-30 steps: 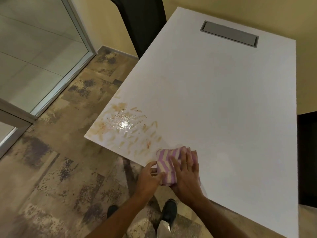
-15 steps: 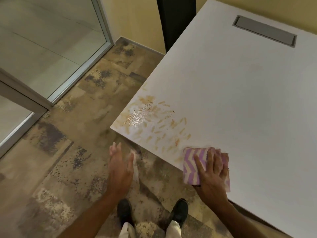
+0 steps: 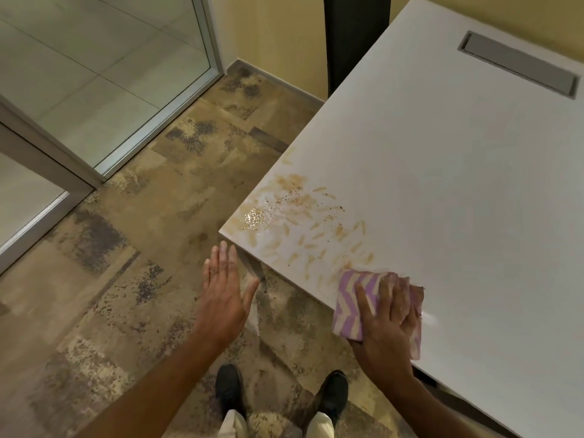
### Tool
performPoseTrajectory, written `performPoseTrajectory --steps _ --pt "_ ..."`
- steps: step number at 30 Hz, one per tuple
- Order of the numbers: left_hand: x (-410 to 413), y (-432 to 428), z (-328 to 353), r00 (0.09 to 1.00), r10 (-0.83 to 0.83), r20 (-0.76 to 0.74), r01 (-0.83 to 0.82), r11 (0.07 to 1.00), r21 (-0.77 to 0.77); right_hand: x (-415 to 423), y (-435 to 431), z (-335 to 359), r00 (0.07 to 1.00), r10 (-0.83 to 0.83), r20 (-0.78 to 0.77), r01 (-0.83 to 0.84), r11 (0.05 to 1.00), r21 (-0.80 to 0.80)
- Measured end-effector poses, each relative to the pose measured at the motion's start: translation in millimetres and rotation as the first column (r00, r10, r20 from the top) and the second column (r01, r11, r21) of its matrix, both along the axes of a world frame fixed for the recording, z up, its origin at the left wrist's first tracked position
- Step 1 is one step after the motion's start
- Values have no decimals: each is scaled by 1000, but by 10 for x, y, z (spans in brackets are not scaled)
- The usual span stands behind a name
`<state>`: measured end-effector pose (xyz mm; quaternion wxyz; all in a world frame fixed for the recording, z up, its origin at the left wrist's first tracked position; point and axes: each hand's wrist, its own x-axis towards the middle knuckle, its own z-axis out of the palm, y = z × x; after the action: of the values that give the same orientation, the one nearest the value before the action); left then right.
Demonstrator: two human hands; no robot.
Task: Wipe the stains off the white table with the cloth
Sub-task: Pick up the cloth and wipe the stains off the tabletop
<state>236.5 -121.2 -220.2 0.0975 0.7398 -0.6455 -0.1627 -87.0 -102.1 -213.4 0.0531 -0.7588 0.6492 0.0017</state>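
Observation:
The white table (image 3: 458, 172) fills the right of the view. Orange-brown stains (image 3: 303, 226) with a wet glittering patch spread over its near left corner. A folded purple-and-white zigzag cloth (image 3: 350, 298) lies at the table's front edge, just right of the stains. My right hand (image 3: 385, 314) presses flat on the cloth, fingers spread over it. My left hand (image 3: 224, 292) hovers open off the table, over the floor just below the stained corner, holding nothing.
A grey recessed cable hatch (image 3: 518, 67) sits at the table's far side. A dark chair back (image 3: 357, 36) stands behind the table by the yellow wall. A glass partition with metal frame (image 3: 126, 99) runs along the left. My shoes (image 3: 230, 390) stand on mottled brown floor.
My left hand has let go of the cloth and moved left off the table. The right hand stays flat on the cloth. The view has shifted left.

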Motion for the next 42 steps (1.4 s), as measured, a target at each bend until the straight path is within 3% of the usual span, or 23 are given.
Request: performPoseTrajectory --steps 15,36,42 --pt "129 -118 -133 993 -86 86 85 996 14 826 -335 -94 988 144 52 -144 990 -14" --pt "519 -302 -53 999 28 -41 -30 999 -41 2047 -911 -58 962 275 -4 -274 960 59" --pt "648 -405 -54 998 7 -56 -11 998 -61 2292 -1032 -103 964 264 -7 -264 964 -2"
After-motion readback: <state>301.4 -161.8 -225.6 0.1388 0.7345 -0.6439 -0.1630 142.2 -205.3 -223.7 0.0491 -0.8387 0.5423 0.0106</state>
